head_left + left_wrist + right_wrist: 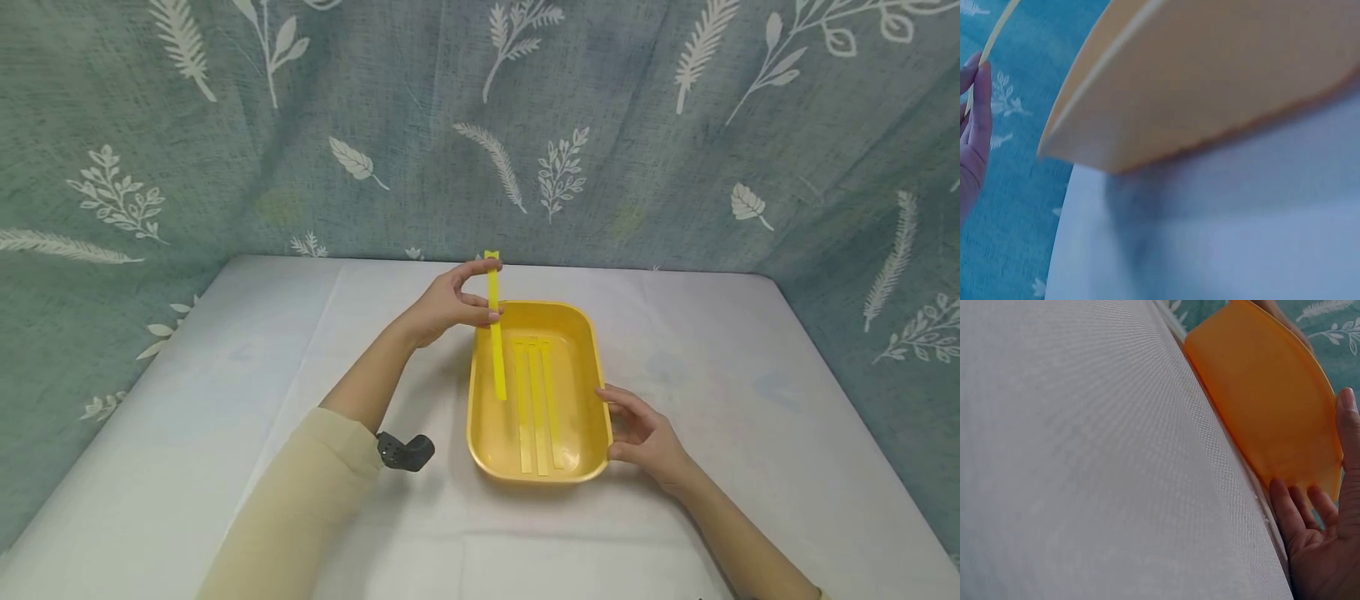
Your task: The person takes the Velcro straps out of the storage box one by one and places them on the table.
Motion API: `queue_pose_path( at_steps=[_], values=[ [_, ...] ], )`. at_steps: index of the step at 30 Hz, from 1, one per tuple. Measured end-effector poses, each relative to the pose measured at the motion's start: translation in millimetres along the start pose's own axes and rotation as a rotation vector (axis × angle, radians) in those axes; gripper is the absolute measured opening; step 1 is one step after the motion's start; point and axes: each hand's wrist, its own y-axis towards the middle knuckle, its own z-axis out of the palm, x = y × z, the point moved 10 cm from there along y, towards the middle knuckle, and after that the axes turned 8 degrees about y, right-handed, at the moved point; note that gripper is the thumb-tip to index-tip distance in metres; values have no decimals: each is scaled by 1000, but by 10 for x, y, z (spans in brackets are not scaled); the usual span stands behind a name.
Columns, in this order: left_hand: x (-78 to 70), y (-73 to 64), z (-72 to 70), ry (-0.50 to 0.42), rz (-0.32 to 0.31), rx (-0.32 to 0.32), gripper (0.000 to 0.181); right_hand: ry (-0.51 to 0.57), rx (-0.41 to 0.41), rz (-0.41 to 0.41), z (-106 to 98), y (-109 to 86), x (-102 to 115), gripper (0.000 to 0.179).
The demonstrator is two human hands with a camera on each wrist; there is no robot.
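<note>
My left hand [450, 304] pinches a long, flat yellow strip [498, 367] between thumb and fingers. The strip hangs over the left part of a yellow-orange tray [596, 358], its notched top poking out above the fingers. In the left wrist view the left hand [975, 131] holds the thin strip [999, 28] edge-on beside the tray wall [1210, 75]. Three similar strips [537, 408] lie lengthwise side by side on the tray's floor. My right hand [648, 442] rests against the tray's right side, fingertips at its rim and outer wall, as the right wrist view also shows.
The tray stands on a white cloth-covered table [720, 358]. Behind it and at both sides hangs a grey-green curtain [420, 83] with white leaf prints. A black device [406, 452] sits at the left wrist.
</note>
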Motion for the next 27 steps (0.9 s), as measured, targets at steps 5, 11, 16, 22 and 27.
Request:
queue_pose_path(
  at_steps=[5, 11, 16, 22, 27],
  values=[
    [51, -123, -96, 40, -12, 27, 80, 12, -5, 8, -11, 1, -13, 63],
    [55, -325, -203, 90, -15, 33, 80, 33, -4, 19, -14, -5, -27, 64],
    [103, -463, -208, 114, -9, 60, 79, 55, -9, 27, -27, -19, -27, 64],
    [340, -534, -225, 157, -47, 73, 78, 38, -15, 24, -41, -23, -25, 63],
    [620, -590, -265, 208, -106, 62, 78, 44, -11, 26, -36, -13, -24, 64]
  ],
)
